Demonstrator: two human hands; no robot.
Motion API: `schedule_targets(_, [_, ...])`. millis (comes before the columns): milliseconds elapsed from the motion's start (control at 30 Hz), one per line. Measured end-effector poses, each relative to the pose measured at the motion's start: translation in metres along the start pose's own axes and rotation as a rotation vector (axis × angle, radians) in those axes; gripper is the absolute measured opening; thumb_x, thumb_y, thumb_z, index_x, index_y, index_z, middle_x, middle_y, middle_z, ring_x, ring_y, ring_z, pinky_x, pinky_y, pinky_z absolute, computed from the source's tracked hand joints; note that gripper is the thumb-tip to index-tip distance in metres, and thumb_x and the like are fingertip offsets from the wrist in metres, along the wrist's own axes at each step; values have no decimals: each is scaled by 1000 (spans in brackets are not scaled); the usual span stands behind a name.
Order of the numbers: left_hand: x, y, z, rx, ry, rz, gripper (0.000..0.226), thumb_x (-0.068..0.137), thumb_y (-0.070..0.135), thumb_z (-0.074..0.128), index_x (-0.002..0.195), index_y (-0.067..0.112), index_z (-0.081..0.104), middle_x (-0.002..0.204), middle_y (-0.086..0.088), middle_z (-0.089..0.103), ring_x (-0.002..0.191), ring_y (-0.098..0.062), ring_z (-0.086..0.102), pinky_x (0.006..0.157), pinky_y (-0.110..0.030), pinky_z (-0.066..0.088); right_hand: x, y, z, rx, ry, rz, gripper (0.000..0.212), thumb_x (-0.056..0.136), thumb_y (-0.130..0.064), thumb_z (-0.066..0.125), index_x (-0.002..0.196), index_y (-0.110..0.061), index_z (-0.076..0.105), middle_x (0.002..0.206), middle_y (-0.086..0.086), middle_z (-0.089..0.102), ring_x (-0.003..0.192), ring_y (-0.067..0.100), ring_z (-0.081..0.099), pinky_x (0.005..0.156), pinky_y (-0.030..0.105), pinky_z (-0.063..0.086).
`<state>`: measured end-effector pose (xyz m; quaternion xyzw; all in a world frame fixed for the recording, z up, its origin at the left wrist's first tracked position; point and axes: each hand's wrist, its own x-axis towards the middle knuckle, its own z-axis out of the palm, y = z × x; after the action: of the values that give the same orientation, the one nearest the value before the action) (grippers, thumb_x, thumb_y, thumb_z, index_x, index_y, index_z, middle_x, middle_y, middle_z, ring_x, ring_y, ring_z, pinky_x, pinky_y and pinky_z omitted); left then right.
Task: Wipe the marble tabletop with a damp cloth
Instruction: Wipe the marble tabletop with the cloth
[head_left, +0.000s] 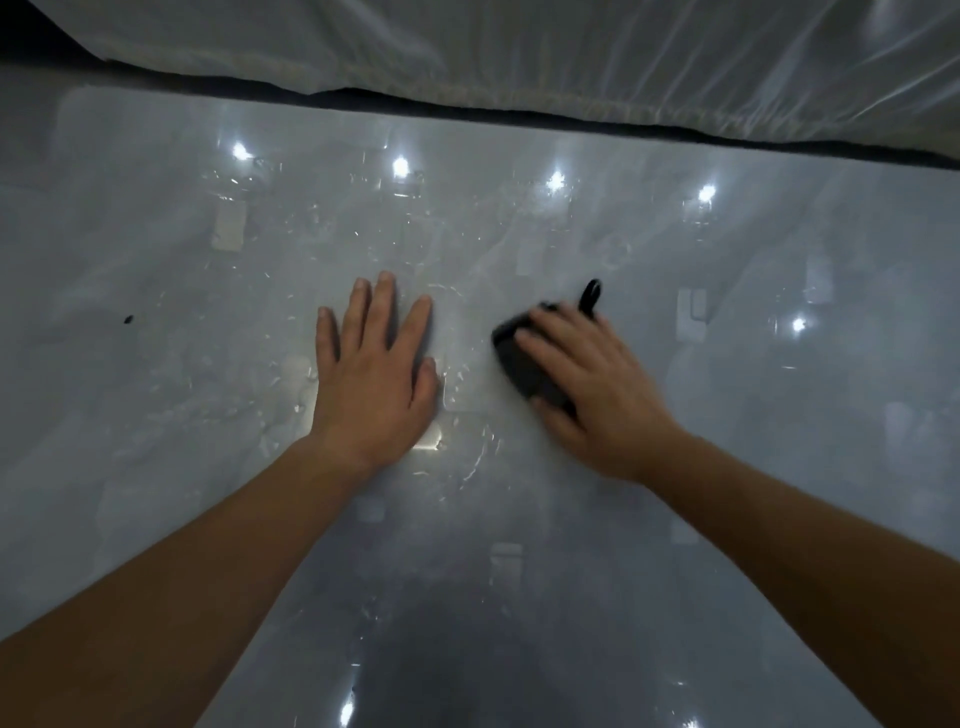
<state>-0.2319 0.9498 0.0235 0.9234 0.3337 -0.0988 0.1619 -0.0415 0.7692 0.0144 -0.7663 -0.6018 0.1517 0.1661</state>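
Note:
The glossy grey marble tabletop (208, 364) fills the view and shows wet streaks and light reflections around its middle. My left hand (374, 364) lies flat on it, palm down, fingers straight and spread. To its right, my right hand (597, 384) presses a folded dark grey cloth (519, 358) onto the marble with fingers laid over it. A small black loop (592, 293) of the cloth sticks out beyond the fingertips. The right hand is blurred.
Translucent plastic sheeting (519, 52) hangs along the table's far edge, with a dark gap beneath it. A small dark speck (128, 319) lies on the marble at the left.

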Motion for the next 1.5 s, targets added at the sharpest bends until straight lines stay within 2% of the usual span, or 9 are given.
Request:
schedule_targets(167, [0, 2, -3, -31, -36, -12, 67, 97, 48, 20, 160, 26, 16, 170, -9, -6, 155, -27, -13, 123, -55, -9, 14, -27, 14, 65, 120, 346, 63, 94, -29, 56, 154, -18, 38, 163, 8, 31, 155, 31, 17, 124, 58, 17])
schedule_targets(333, [-14, -1, -9, -106, -11, 30, 63, 95, 46, 24, 153, 25, 34, 168, -12, 9, 156, -27, 0, 123, -52, -4, -55, -76, 28, 68, -58, 26, 62, 92, -30, 53, 152, -18, 43, 163, 7, 33, 155, 32, 17, 124, 57, 17])
schedule_targets(467, [-35, 2, -9, -186, 38, 68, 61, 95, 45, 25, 149, 21, 43, 166, -13, 21, 155, -28, 9, 124, -47, 1, -70, -76, 15, 155, -184, 60, 71, 94, -36, 52, 159, -18, 29, 168, 0, 22, 158, 20, 4, 128, 48, 10])
schedule_targets(700, [-63, 38, -18, -717, 20, -25, 31, 102, 32, 48, 127, 22, 63, 125, 5, 65, 117, -13, 58, 105, -35, 46, -52, -64, -11, 179, -186, 51, 47, 96, -41, 44, 136, -22, 61, 147, 0, 56, 132, 23, 51, 113, 40, 38])
schedule_targets(800, [-62, 59, -25, -989, -92, -232, 18, 102, 28, 54, 109, 26, 71, 105, 9, 71, 101, -9, 65, 99, -34, 51, -43, -74, -23, 500, -65, 222, 25, 100, -21, 52, 117, -17, 70, 111, -1, 72, 97, 11, 62, 86, 30, 50])
schedule_targets(900, [-57, 73, -39, -1197, -198, -332, 19, 102, 31, 55, 106, 26, 73, 106, 2, 72, 100, -13, 67, 103, -40, 51, -42, -81, -35, 836, -11, 515, 20, 103, -14, 53, 109, -25, 69, 101, -5, 72, 90, 2, 65, 76, 15, 52])
schedule_targets(1100, [-52, 72, -57, -1479, -347, -295, 31, 95, 9, 64, 124, 21, 67, 122, -19, 67, 105, -23, 70, 97, -42, 57, -41, -68, -70, 1588, -96, 929, 40, 98, -43, 54, 127, -18, 65, 124, 12, 71, 116, 32, 67, 98, 46, 56])
schedule_targets(1300, [-47, 85, -59, -1447, -347, -284, 17, 94, 17, 67, 103, 4, 72, 95, -11, 73, 91, -22, 67, 95, -36, 54, -44, -58, -82, 1423, -122, 742, 69, 78, -31, 82, 140, -32, 51, 130, 14, 60, 112, 28, 69, 92, 39, 59])
schedule_targets(1500, [-36, 94, -60, -1585, -302, -421, 22, 97, 18, 63, 78, 14, 52, 72, -6, 60, 61, -17, 59, 51, -28, 49, -34, -55, -90, 1313, 25, 773, 30, 92, -21, 72, 120, -26, 62, 123, 8, 65, 106, 26, 71, 88, 46, 61])
